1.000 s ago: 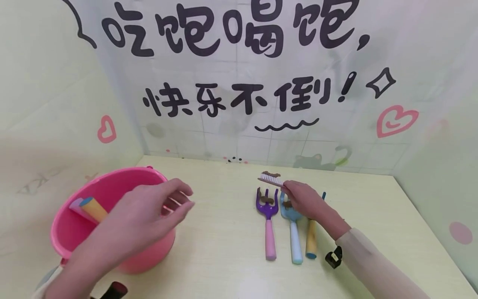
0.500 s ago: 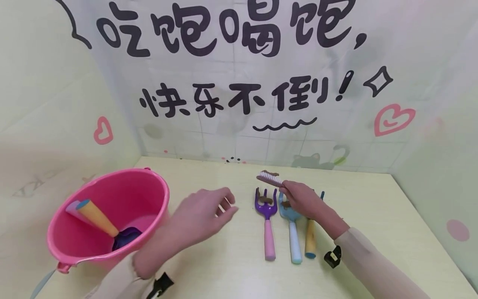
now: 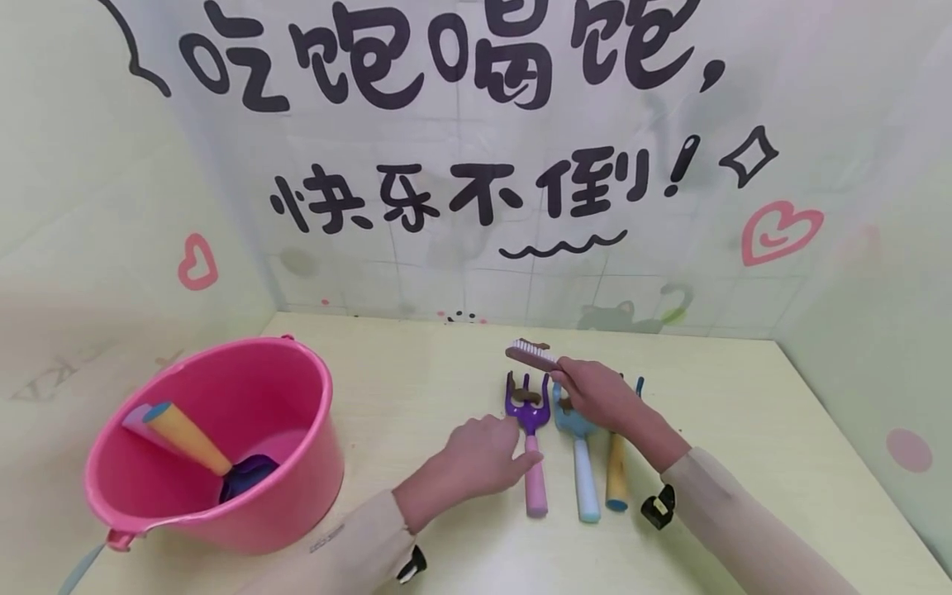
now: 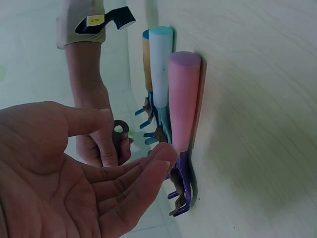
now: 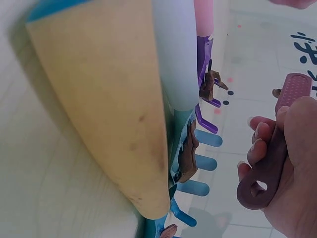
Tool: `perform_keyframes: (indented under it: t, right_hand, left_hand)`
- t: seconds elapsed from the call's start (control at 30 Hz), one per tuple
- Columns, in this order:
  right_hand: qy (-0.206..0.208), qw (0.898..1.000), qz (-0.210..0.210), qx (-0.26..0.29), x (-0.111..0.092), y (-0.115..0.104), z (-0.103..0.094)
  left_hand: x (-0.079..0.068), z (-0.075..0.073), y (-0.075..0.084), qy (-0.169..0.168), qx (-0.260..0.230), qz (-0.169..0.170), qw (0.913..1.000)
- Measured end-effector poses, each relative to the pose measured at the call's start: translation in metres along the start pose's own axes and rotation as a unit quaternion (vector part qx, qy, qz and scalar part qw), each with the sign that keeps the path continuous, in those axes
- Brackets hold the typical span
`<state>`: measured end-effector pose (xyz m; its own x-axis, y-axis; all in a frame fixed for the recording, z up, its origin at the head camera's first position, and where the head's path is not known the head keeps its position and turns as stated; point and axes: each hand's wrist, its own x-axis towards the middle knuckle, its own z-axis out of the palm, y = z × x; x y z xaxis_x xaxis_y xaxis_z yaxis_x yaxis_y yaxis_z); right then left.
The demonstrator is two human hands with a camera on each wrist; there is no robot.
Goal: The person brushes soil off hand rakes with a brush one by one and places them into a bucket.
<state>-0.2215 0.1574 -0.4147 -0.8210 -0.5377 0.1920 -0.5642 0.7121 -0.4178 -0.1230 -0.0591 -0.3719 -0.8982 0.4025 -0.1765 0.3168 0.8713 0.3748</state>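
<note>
My right hand (image 3: 602,395) grips the handle of a brown brush (image 3: 531,355) with white bristles, held bristles up over the far ends of the forks. Three small hand forks lie side by side on the table. Nearest my left hand (image 3: 472,459) is the purple fork (image 3: 535,483) with a pink handle; a light blue fork (image 3: 586,483) and a blue one with a yellow handle (image 5: 99,89) follow to its right. Brown lumps (image 5: 210,84) cling to the tines. My left hand's fingers are loosely bent beside the pink handle (image 4: 183,104), holding nothing.
At the left stands a pink bucket (image 3: 305,487). Inside it lean a yellow-handled tool (image 3: 189,438) with a dark purple head and another with a pinkish handle (image 3: 141,421). Printed sheets (image 3: 446,281) wall the pale table (image 3: 387,364) at the back and sides.
My left hand has moved right from over the bucket to the pink-handled fork, uncovering the bucket's contents. My right hand keeps its grip on the brush in nearly the same place.
</note>
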Motion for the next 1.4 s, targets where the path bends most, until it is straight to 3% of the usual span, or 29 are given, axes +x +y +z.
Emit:
perform_keyframes:
  t: [0.23, 0.57, 0.9, 1.07, 1.4]
  right_hand:
    - [0.005, 1.000, 0.004, 0.005, 0.000, 0.000, -0.003]
    - [0.024, 1.000, 0.003, -0.002, 0.002, -0.001, -0.008]
    - [0.025, 1.000, -0.008, 0.008, 0.001, 0.000, -0.008]
    - [0.023, 1.000, -0.005, 0.006, 0.000, 0.001, -0.008]
    - [0.029, 0.999, -0.011, 0.004, -0.002, 0.005, -0.008]
  left_hand:
    - [0.019, 0.009, 0.015, -0.037, 0.032, -0.042, 0.9979]
    - [0.042, 0.027, 0.025, -0.055, 0.098, -0.069, 0.9912]
    - [0.059, 0.043, 0.030, -0.050, 0.150, -0.074, 0.9847]
    - [0.067, 0.049, 0.026, -0.029, 0.180, -0.076, 0.9802]
    - [0.066, 0.046, 0.011, -0.021, 0.079, -0.102, 0.9915]
